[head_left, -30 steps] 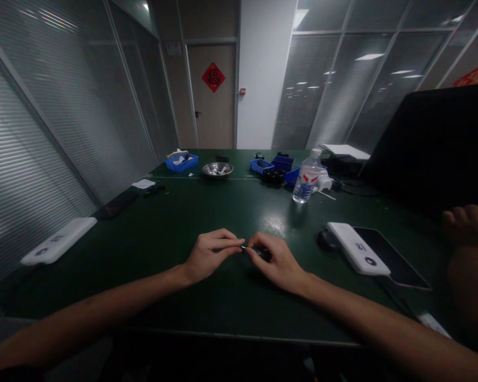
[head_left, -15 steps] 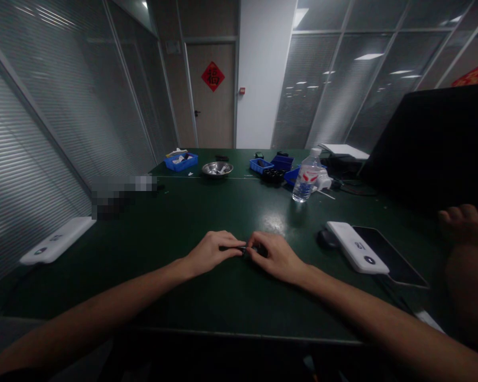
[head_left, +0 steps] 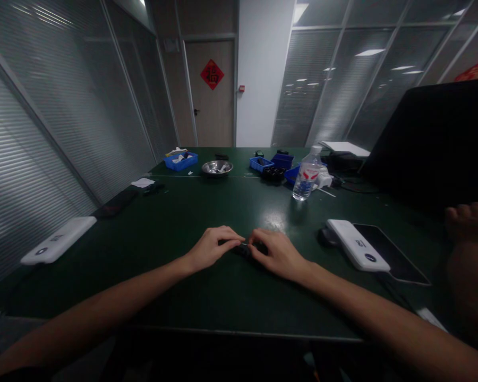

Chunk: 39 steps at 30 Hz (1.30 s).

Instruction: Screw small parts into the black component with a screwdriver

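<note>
At the middle of the near table, my left hand (head_left: 213,248) and my right hand (head_left: 276,253) meet fingertip to fingertip. A small black part (head_left: 242,249) lies low between them, its kind too small and dark to tell. My right hand is closed, with thumb and fingers curled round the right end of this part. The left thumb and fingers are pinched together just above its left end. Something thin and pale shows at those fingertips, but I cannot make out what it is.
A water bottle (head_left: 307,175) stands beyond my right hand. Nearer are a white power bank (head_left: 357,246) and a phone (head_left: 394,257). Another white power bank (head_left: 59,240) lies left. Farther back are a metal bowl (head_left: 217,168) and a blue basket (head_left: 181,161). Another person's hand (head_left: 468,217) is at right.
My left fingers have drawn closer together and shifted slightly up. The dark thin piece between them no longer shows there; the black part now sits lower, between both hands.
</note>
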Each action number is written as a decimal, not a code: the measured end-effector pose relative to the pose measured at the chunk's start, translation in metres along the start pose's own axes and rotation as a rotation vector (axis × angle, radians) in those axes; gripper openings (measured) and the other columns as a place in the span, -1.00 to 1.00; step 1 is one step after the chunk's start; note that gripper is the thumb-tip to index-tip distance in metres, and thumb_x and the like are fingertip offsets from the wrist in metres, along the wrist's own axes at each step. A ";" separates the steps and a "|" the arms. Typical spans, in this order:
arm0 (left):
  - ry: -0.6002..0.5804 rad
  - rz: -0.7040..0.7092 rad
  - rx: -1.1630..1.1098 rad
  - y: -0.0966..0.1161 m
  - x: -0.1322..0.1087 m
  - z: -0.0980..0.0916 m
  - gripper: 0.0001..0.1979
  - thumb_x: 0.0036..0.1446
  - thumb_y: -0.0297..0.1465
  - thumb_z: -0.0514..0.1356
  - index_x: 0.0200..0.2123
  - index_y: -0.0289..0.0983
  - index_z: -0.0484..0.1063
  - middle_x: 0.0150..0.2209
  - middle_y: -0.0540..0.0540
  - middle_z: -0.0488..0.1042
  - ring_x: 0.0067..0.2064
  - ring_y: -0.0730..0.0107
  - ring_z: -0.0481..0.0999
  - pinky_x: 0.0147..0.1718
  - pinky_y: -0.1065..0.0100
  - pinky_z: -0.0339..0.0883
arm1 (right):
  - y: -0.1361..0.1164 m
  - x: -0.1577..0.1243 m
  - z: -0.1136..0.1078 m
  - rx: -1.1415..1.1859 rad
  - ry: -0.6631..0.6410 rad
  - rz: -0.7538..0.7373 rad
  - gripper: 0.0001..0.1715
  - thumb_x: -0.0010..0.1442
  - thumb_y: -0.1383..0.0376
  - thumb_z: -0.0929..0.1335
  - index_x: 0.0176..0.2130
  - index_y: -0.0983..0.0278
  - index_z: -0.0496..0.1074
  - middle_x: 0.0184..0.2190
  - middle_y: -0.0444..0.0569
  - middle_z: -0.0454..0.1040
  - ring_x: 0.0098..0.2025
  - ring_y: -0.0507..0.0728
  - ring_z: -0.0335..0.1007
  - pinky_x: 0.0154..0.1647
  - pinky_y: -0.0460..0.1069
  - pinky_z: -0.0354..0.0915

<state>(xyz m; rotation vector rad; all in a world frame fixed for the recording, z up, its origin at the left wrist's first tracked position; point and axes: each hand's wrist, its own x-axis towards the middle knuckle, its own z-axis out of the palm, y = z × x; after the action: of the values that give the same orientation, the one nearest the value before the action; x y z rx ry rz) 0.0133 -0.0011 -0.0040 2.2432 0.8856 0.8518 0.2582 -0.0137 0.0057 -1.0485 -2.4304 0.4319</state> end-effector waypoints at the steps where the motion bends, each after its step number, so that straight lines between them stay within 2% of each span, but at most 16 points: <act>1: 0.010 -0.008 0.006 -0.004 0.001 0.000 -0.76 0.35 -0.34 0.17 -0.03 -0.20 0.61 -0.10 -0.12 0.60 -0.07 0.27 0.56 -0.04 0.25 0.41 | 0.001 0.000 0.000 -0.012 -0.007 0.013 -0.88 0.34 0.26 0.31 -0.16 0.23 0.44 -0.28 -0.09 0.49 -0.35 0.05 0.36 -0.33 -0.05 0.17; 4: 0.020 0.000 0.076 -0.014 0.005 -0.003 -0.78 0.33 -0.35 0.20 -0.04 -0.19 0.61 -0.09 -0.11 0.60 -0.05 0.26 0.56 -0.01 0.23 0.40 | 0.002 0.001 0.002 -0.048 -0.007 0.068 -0.88 0.33 0.25 0.32 -0.17 0.23 0.44 -0.30 -0.09 0.49 -0.36 0.05 0.35 -0.35 -0.05 0.15; 8: -0.029 0.070 0.215 -0.021 0.008 -0.007 -0.78 0.33 -0.37 0.20 -0.03 -0.18 0.59 -0.08 -0.11 0.60 -0.01 0.23 0.52 0.03 0.16 0.38 | 0.003 0.001 0.003 -0.064 0.017 0.116 -0.90 0.32 0.26 0.33 -0.19 0.22 0.44 -0.30 -0.08 0.49 -0.34 0.07 0.36 -0.35 -0.05 0.15; 12: -0.053 0.091 0.266 -0.020 0.007 -0.008 -0.80 0.34 -0.38 0.18 -0.06 -0.17 0.60 0.05 -0.13 0.52 0.10 0.19 0.45 0.09 0.10 0.35 | 0.002 0.000 0.003 -0.051 0.018 0.128 -0.89 0.32 0.26 0.33 -0.19 0.22 0.45 -0.30 -0.07 0.50 -0.35 0.07 0.36 -0.36 -0.05 0.15; 15: -0.012 0.046 0.234 -0.017 0.006 -0.010 -0.78 0.33 -0.41 0.19 -0.02 -0.16 0.57 0.07 -0.11 0.49 0.11 0.21 0.45 0.10 0.10 0.34 | 0.002 0.000 0.003 -0.043 0.025 0.137 -0.89 0.31 0.26 0.33 -0.19 0.22 0.45 -0.30 -0.07 0.50 -0.35 0.07 0.36 -0.36 -0.05 0.16; 19: 0.050 0.029 0.201 -0.005 0.001 -0.013 -0.76 0.35 -0.46 0.13 -0.02 -0.18 0.54 -0.02 -0.11 0.50 0.03 0.24 0.46 0.02 0.16 0.36 | 0.004 0.000 0.003 -0.029 0.062 0.160 -0.88 0.32 0.25 0.32 -0.18 0.22 0.46 -0.28 -0.07 0.52 -0.33 0.08 0.39 -0.32 -0.04 0.19; 23: -0.041 0.096 0.245 0.010 -0.004 -0.009 -0.81 0.31 -0.37 0.21 -0.05 -0.20 0.54 -0.09 -0.11 0.51 -0.04 0.22 0.46 -0.02 0.16 0.34 | 0.007 0.001 0.004 -0.021 0.090 0.178 -0.88 0.31 0.26 0.33 -0.19 0.23 0.46 -0.28 -0.06 0.53 -0.30 0.09 0.41 -0.30 -0.04 0.21; 27: -0.090 0.118 0.246 0.013 -0.005 -0.003 -0.79 0.27 -0.32 0.27 -0.04 -0.20 0.53 -0.06 -0.13 0.49 -0.02 0.21 0.46 0.00 0.15 0.34 | 0.006 0.001 0.004 -0.029 0.081 0.174 -0.88 0.31 0.26 0.33 -0.19 0.23 0.47 -0.28 -0.06 0.54 -0.29 0.09 0.42 -0.30 -0.04 0.21; 33: -0.037 0.040 0.240 0.002 -0.004 -0.006 -0.84 0.27 -0.34 0.26 -0.10 -0.22 0.51 0.00 -0.14 0.50 0.06 0.17 0.46 0.06 0.09 0.33 | 0.005 0.001 0.003 -0.018 0.070 0.171 -0.88 0.30 0.28 0.34 -0.18 0.23 0.48 -0.28 -0.05 0.54 -0.30 0.09 0.42 -0.30 -0.04 0.22; 39: -0.085 -0.034 0.282 -0.003 -0.007 -0.008 -0.78 0.32 -0.31 0.20 0.00 -0.20 0.47 -0.06 -0.10 0.53 -0.04 0.20 0.50 -0.02 0.13 0.37 | 0.004 0.001 0.003 -0.020 0.073 0.163 -0.88 0.31 0.27 0.33 -0.18 0.23 0.47 -0.27 -0.06 0.54 -0.30 0.10 0.41 -0.30 -0.03 0.22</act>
<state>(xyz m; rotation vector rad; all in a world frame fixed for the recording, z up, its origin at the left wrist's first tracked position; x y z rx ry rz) 0.0021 -0.0024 -0.0032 2.4759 1.0558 0.6438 0.2585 -0.0106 0.0010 -1.2541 -2.2993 0.4158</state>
